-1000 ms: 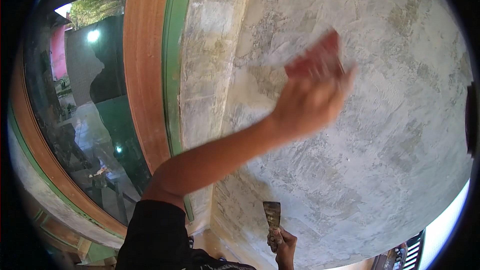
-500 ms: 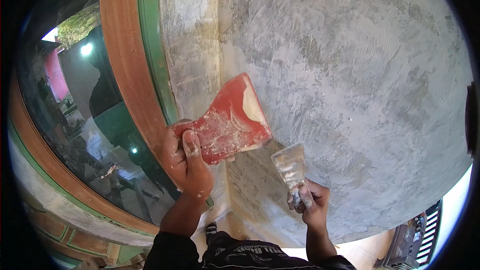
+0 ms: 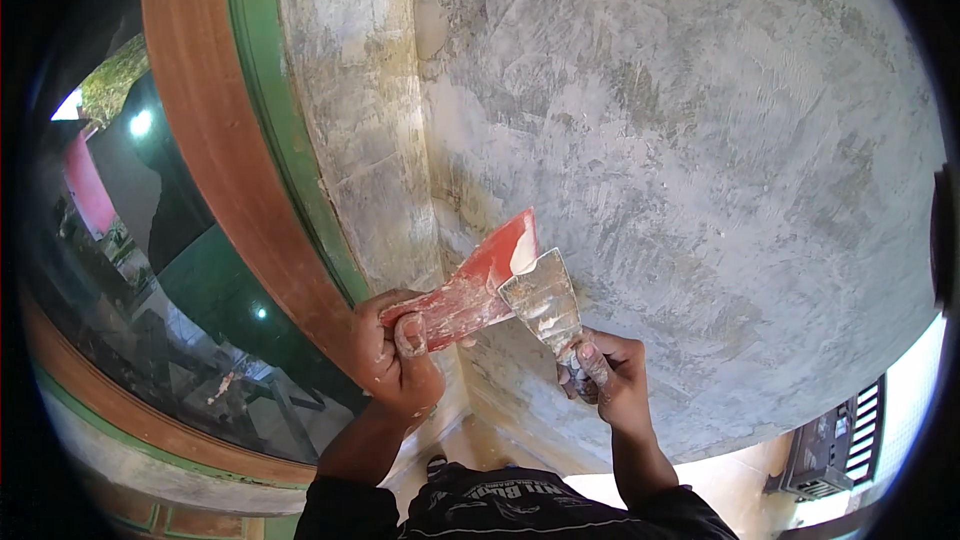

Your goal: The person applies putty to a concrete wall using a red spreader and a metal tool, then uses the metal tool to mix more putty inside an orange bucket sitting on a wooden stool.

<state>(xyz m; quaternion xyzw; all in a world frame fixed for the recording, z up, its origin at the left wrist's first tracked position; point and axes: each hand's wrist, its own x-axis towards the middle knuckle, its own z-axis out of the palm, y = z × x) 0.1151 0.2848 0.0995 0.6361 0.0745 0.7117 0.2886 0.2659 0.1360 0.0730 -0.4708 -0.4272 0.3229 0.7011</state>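
My left hand is closed round the narrow end of a wide red plastic spreader, its thumb pressed on the face. Dried and fresh filler smears the spreader, and a cream-coloured dab of paste lies along its far edge. In my right hand is a smaller putty knife, held by its crusted handle with the blade pointing up. The knife's blade overlaps the spreader's right end near the paste; whether they touch I cannot tell. Both tools are in front of the wall.
A grey, patchily skimmed wall fills the right side, meeting a narrow wall strip at an inner corner. To the left stands a window with a brown and green frame and reflecting glass. A dark slatted bench is at lower right.
The red spreader has tilted and dropped slightly. The putty knife has moved up and left, from apart to overlapping the spreader's edge. The view has shifted a little.
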